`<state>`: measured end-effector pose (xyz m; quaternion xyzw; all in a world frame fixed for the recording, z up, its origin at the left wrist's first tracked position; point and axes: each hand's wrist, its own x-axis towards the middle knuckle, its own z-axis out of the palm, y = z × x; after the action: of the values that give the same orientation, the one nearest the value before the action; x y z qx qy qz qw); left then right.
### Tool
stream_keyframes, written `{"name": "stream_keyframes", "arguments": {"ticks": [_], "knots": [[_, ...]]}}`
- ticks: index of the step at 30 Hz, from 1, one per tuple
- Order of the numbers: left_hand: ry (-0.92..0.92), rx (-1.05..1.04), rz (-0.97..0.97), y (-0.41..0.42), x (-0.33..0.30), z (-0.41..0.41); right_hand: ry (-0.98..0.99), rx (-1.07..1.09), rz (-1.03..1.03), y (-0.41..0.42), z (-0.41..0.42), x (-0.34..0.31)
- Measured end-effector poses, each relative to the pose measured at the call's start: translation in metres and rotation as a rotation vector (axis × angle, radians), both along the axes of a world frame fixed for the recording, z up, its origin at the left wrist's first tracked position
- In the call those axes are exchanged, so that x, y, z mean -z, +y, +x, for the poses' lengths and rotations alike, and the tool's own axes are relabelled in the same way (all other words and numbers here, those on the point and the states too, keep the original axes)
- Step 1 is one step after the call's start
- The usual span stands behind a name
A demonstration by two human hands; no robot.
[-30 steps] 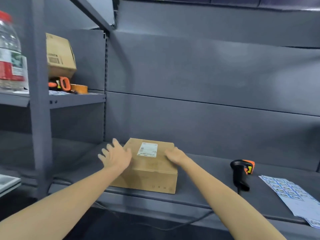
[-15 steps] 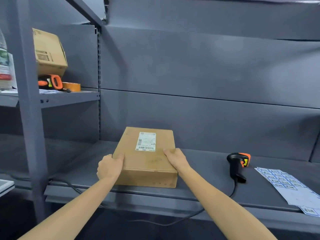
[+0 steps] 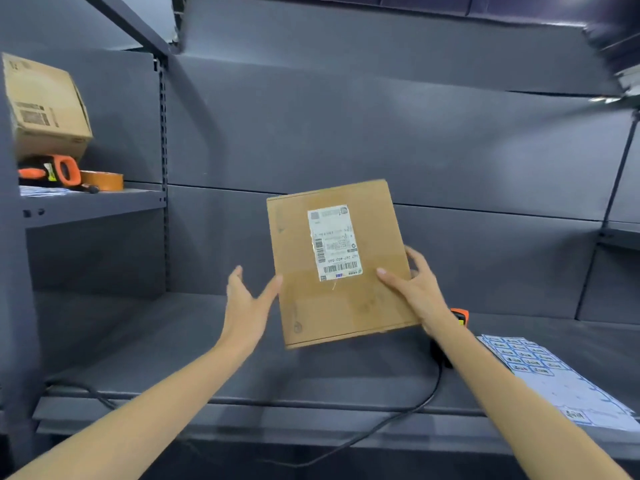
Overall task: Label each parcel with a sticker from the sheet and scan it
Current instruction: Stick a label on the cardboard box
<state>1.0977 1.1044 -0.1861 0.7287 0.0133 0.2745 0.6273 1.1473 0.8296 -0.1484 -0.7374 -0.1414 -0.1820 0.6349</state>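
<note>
Lifted since earlier: parcel (image 3: 339,265), now tilting clear of the shelf (image 3: 156,341). Right hand (image 3: 415,289) is gripping its right edge; left hand (image 3: 247,303), fingers (image 3: 237,277) open, is touching the left edge. Likely light, rigid cardboard; edges are offering best hold.

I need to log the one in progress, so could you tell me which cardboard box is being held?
The labelled box lifted mid-frame; the other box sits on the upper-left shelf.

Left of your grip on the parcel (image 3: 341,263), the shelf (image 3: 156,341) lies bare. Under your right hand (image 3: 420,291) the scanner (image 3: 459,317) blocks the way, its cable (image 3: 408,410) trailing toward you, and the sticker sheet (image 3: 554,379) fills the shelf just beyond.
</note>
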Motion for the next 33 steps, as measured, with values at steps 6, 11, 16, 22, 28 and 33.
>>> {"name": "stream_keyframes", "arguments": {"ticks": [6,11,16,22,28,33], "knots": [[-0.125,0.08,0.097,-0.004,-0.064,0.01,-0.191,0.021,-0.604,-0.033,-0.009,-0.079],[-0.063,0.239,0.149,-0.01,-0.074,0.016,-0.263,-0.064,-0.918,-0.026,-0.023,-0.11],[-0.019,0.225,-0.04,-0.017,-0.056,0.017,-0.317,-0.013,-0.987,-0.024,-0.028,-0.105],[-0.099,0.087,-0.446,-0.033,-0.047,0.021,-0.608,0.49,-0.479,-0.013,-0.03,-0.061],[0.039,-0.036,-0.884,-0.068,-0.026,0.025,0.1,0.23,0.21,0.032,-0.031,0.012],[0.09,0.048,-0.942,-0.092,-0.003,0.026,0.222,-0.107,0.422,0.044,-0.009,0.031]]}}
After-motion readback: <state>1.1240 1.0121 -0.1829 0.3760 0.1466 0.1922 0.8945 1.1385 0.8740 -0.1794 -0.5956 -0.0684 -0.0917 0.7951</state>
